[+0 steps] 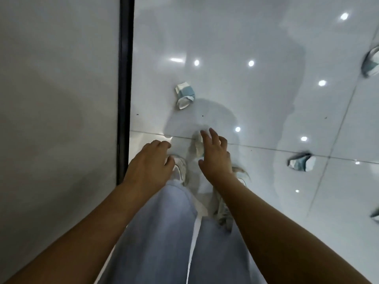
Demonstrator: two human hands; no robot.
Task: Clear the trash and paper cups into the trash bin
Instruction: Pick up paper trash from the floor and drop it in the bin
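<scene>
Three crushed paper cups [184,96] lie on the glossy floor [256,37], no bin visible. Right hand [215,154] reaches with fingers spread over a crumpled scrap [198,145]; left hand [151,160] loosely curled, empty. Light, soft stuff; pinch anywhere.

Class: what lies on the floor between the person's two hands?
Head view: a crumpled pale scrap lies between left hand and right hand, beside the right fingers.
</scene>
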